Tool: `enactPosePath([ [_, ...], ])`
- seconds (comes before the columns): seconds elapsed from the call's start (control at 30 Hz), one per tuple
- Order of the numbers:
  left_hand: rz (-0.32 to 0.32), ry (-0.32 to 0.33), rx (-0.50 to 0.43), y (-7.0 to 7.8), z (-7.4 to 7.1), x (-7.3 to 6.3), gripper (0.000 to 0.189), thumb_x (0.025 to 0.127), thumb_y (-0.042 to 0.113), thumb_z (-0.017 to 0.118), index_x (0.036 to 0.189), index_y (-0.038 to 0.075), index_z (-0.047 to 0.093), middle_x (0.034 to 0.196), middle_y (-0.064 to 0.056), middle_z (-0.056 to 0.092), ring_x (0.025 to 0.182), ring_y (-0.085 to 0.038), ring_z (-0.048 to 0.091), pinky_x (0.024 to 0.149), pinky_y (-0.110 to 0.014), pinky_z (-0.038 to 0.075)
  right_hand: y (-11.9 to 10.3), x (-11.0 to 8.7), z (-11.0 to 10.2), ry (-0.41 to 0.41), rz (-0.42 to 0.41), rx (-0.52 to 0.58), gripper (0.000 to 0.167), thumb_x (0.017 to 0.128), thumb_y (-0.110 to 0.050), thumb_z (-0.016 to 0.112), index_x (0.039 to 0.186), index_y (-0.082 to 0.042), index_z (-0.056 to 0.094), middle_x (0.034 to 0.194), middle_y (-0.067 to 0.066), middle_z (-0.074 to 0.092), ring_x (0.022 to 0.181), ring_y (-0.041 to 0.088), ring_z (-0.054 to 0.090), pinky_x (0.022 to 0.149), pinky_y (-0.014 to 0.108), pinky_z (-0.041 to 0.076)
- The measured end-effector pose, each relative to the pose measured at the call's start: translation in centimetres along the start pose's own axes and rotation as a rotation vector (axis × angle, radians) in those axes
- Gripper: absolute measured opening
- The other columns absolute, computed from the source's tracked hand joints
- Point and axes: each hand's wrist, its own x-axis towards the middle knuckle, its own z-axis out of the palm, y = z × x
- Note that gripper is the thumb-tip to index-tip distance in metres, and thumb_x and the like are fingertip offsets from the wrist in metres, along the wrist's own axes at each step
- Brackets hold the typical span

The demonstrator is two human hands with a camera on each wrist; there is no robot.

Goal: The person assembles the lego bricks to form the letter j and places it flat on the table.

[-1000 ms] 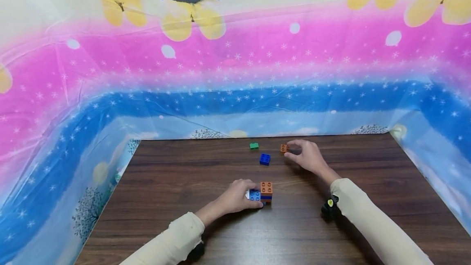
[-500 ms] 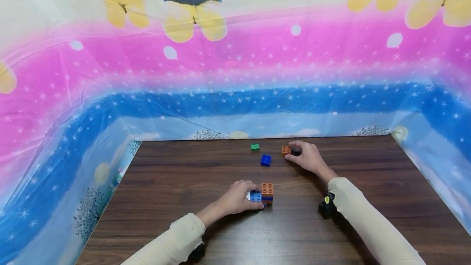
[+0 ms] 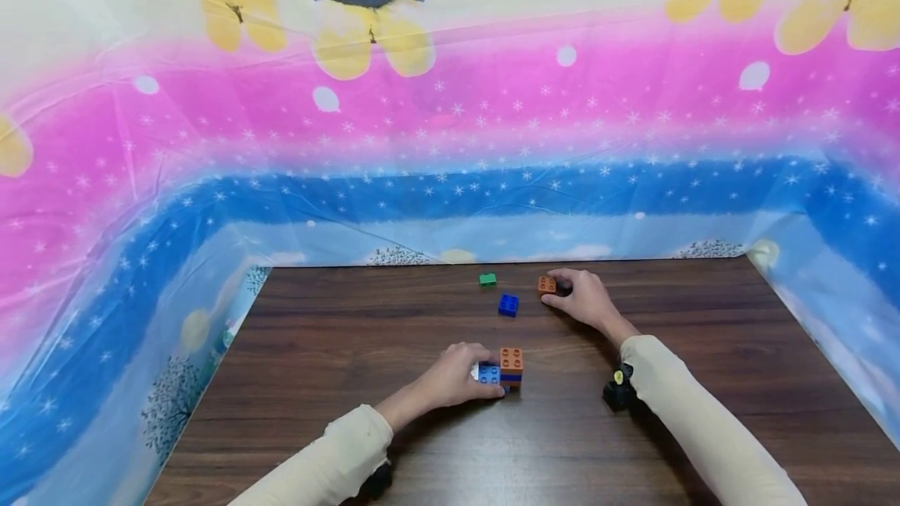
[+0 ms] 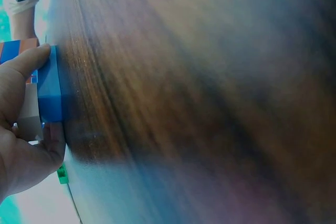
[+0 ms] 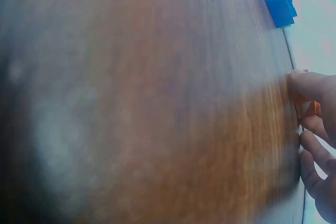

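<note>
In the head view my left hand [image 3: 457, 375] grips a built-up block of toy bricks near the middle of the table. A light blue brick [image 3: 488, 374] sits between thumb and fingers, and an orange brick [image 3: 511, 358] tops the taller stack at its right. The left wrist view shows the blue base brick [image 4: 50, 87] low by the tabletop and a white brick [image 4: 30, 111] partly behind my fingers. Farther back, my right hand [image 3: 585, 299] pinches a second orange brick [image 3: 546, 285] with thumb and fingers; in the right wrist view the hand mostly hides that brick [image 5: 316, 108].
A dark blue brick [image 3: 508, 305] lies on the wooden table [image 3: 337, 334] left of my right hand. Behind it, near the far edge, is a small green brick [image 3: 487, 279]. A printed cloth [image 3: 450, 194] hangs around the table's back and sides.
My right thumb and fingers have come in around the far orange brick, and the right wrist has shifted slightly left. My left hand and its block stay put.
</note>
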Motion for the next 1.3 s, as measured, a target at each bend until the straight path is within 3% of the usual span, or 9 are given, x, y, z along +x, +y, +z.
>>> enactPosePath([
  [0.4,-0.011,-0.003,0.011,0.1,0.0,0.0,0.044,0.087,0.042,0.081,0.122,0.016,0.074,0.102,0.009,0.069,0.078,-0.003,0.053,0.079,-0.03,0.041,-0.5,0.0,0.2,-0.004,0.005,-0.042,0.047,0.092,-0.03,0.078,0.132,-0.007,0.068,0.119,0.017,0.069,0.106,0.034,0.065,0.087,0.054,0.052],
  [0.97,-0.017,-0.005,0.015,0.2,0.0,-0.1,0.046,0.088,0.042,0.08,0.123,0.015,0.073,0.106,0.007,0.07,0.08,-0.004,0.052,0.083,-0.032,0.041,-1.6,-0.6,-0.6,0.016,0.014,-0.01,0.047,0.092,-0.032,0.078,0.131,-0.008,0.068,0.103,0.01,0.074,0.085,0.02,0.067,0.074,0.044,0.054],
  [1.3,-0.005,0.001,0.016,0.1,0.0,0.0,0.046,0.087,0.042,0.081,0.123,0.014,0.073,0.108,0.006,0.07,0.081,-0.003,0.053,0.084,-0.032,0.042,-3.6,-1.7,-1.8,0.05,-0.04,-0.014,0.047,0.091,-0.035,0.079,0.13,-0.011,0.069,0.108,0.01,0.074,0.094,0.024,0.07,0.079,0.045,0.057],
])
